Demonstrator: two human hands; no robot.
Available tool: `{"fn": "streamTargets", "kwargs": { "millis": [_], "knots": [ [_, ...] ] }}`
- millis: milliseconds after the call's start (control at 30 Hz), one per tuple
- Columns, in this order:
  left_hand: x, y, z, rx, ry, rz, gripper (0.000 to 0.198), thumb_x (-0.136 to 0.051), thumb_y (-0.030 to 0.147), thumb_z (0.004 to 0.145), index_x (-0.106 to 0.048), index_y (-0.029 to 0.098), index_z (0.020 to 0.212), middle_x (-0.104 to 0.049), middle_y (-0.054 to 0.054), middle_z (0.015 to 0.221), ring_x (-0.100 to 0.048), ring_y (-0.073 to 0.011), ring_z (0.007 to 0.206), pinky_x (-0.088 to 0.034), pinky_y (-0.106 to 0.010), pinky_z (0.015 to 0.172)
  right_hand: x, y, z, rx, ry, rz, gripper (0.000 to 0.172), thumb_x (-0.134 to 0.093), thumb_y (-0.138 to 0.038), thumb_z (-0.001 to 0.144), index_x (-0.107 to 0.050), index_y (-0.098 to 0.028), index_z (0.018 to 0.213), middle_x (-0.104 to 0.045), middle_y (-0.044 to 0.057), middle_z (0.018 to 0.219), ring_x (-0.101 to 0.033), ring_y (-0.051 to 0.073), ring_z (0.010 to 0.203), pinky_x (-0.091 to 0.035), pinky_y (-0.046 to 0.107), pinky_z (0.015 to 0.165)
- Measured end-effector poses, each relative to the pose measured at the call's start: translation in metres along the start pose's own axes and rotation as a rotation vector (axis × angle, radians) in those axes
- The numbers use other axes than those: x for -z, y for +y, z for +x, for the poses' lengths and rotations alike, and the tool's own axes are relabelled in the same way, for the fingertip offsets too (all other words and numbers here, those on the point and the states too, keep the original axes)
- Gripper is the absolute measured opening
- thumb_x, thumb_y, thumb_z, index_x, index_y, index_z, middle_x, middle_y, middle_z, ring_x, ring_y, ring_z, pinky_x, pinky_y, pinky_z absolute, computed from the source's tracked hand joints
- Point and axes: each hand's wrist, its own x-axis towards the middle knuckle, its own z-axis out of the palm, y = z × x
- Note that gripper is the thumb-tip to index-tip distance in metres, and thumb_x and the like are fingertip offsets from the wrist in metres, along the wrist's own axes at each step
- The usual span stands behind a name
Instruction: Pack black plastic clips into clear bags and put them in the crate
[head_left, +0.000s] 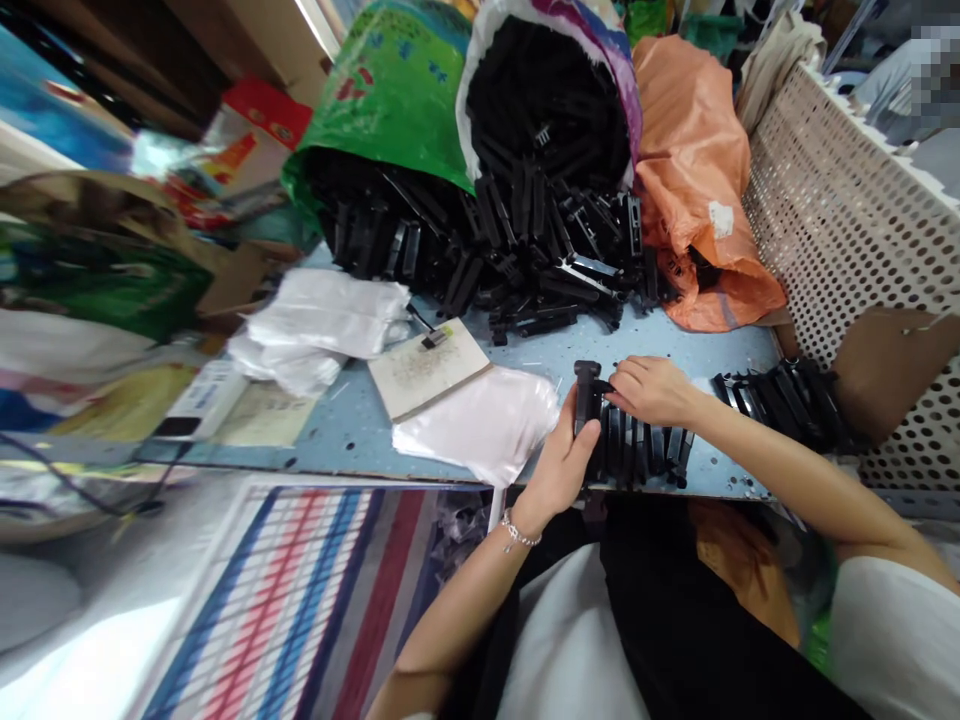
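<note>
Two hands on one black clip (586,392).
I see the left hand (562,462) wrapped around it, the right hand (649,390) pinching its top; just right, one row of clips (641,447), perhaps ten; a second row (787,400) farther right.

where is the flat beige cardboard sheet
Head view: the beige cardboard sheet lies on the blue table, beside a white plastic bag pile, left of the left hand.

Head-worn, down onto table (352,425), close, seemingly tilted
</note>
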Motion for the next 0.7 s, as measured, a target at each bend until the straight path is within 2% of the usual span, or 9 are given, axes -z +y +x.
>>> {"fn": "streamTargets", "kwargs": {
  "millis": [100, 167, 267, 367, 467, 533, 600, 633, 700],
  "knots": [
    [0.007, -0.012, 0.009, 0.036, 0.099, -0.015, 0.065, -0.043, 0.054, 0.099, -0.032, 0.019, 0.153, -0.035, -0.008, 0.158, -0.028, -0.0251, 0.148, -0.021, -0.037, 0.124, -0.017, -0.014, -0.001, -0.141, -0.007, 0.252, 0.05, -0.019, -0.046, 0.107, -0.056, -0.016, 0.092, -0.061, 0.007, 0.086, -0.054, 0.018, 0.077, -0.036, 0.03, 0.068],
    [0.013, -0.018, 0.013, 0.074, 0.168, -0.032, 0.064, -0.044, 0.055, 0.098, -0.036, 0.019, 0.151, -0.041, -0.008, 0.154, -0.034, -0.0255, 0.145, -0.023, -0.037, 0.123, -0.031, -0.032, -0.007, -0.068, 0.016, 0.241, 0.052, -0.023, -0.054, 0.106, -0.057, -0.016, 0.093, -0.062, 0.007, 0.086, -0.054, 0.018, 0.077, -0.035, 0.03, 0.068],
    [0.018, -0.023, 0.015, 0.099, 0.192, -0.051, 0.058, -0.044, 0.053, 0.099, -0.045, 0.019, 0.145, -0.048, -0.008, 0.148, -0.041, -0.0247, 0.14, -0.027, -0.036, 0.121, -0.051, -0.062, -0.018, 0.159, 0.077, 0.067, 0.047, -0.038, -0.055, 0.102, -0.06, -0.015, 0.089, -0.061, 0.008, 0.081, -0.053, 0.02, 0.076, -0.031, 0.032, 0.066],
    [0.017, -0.032, 0.014, 0.086, 0.169, -0.037, 0.053, -0.042, 0.052, 0.1, -0.049, 0.019, 0.141, -0.049, -0.008, 0.147, -0.042, -0.0225, 0.14, -0.027, -0.035, 0.121, -0.064, -0.078, -0.032, 0.146, 0.07, 0.07, 0.043, -0.039, -0.045, 0.105, -0.061, -0.015, 0.083, -0.06, 0.006, 0.075, -0.052, 0.018, 0.071, -0.031, 0.032, 0.065],
    [0.017, -0.053, 0.013, 0.081, 0.14, 0.028, 0.057, -0.041, 0.052, 0.1, -0.043, 0.018, 0.145, -0.043, -0.01, 0.151, -0.037, -0.0228, 0.143, -0.023, -0.037, 0.123, -0.065, -0.072, -0.059, -0.123, 0.04, 0.111, 0.043, -0.035, -0.045, 0.105, -0.064, -0.016, 0.09, -0.064, 0.008, 0.086, -0.056, 0.019, 0.08, -0.037, 0.033, 0.072],
    [0.018, -0.07, 0.012, 0.127, 0.094, 0.087, 0.062, -0.042, 0.053, 0.099, -0.038, 0.017, 0.149, -0.039, -0.012, 0.154, -0.032, -0.0249, 0.146, -0.019, -0.042, 0.124, -0.065, -0.06, -0.083, -0.46, 0.065, 0.021, 0.043, -0.037, -0.048, 0.104, -0.064, -0.016, 0.111, -0.063, 0.015, 0.109, -0.057, 0.026, 0.098, -0.041, 0.037, 0.082],
    [0.014, -0.083, 0.01, 0.184, 0.054, 0.124, 0.065, -0.042, 0.054, 0.099, -0.036, 0.016, 0.151, -0.036, -0.014, 0.156, -0.029, -0.0267, 0.148, -0.015, -0.045, 0.125, -0.069, -0.048, -0.107, -0.782, 0.064, -0.084, 0.057, -0.041, -0.055, 0.1, -0.055, -0.011, 0.133, -0.055, 0.023, 0.129, -0.053, 0.035, 0.109, -0.044, 0.045, 0.087],
    [0.011, -0.088, 0.009, 0.198, 0.037, 0.127, 0.065, -0.041, 0.055, 0.099, -0.036, 0.016, 0.151, -0.036, -0.014, 0.156, -0.028, -0.0269, 0.148, -0.015, -0.046, 0.125, -0.073, -0.043, -0.116, -0.871, 0.035, -0.107, 0.065, -0.044, -0.057, 0.098, -0.05, -0.007, 0.139, -0.05, 0.025, 0.135, -0.052, 0.038, 0.112, -0.045, 0.048, 0.089],
    [0.002, -0.093, 0.008, 0.194, 0.028, 0.115, 0.065, -0.039, 0.057, 0.099, -0.037, 0.017, 0.15, -0.038, -0.014, 0.154, -0.03, -0.0262, 0.148, -0.015, -0.045, 0.125, -0.081, -0.033, -0.127, -0.902, -0.047, -0.092, 0.07, -0.046, -0.054, 0.096, -0.044, -0.004, 0.145, -0.046, 0.025, 0.141, -0.051, 0.04, 0.113, -0.045, 0.05, 0.092]
  ]
}}
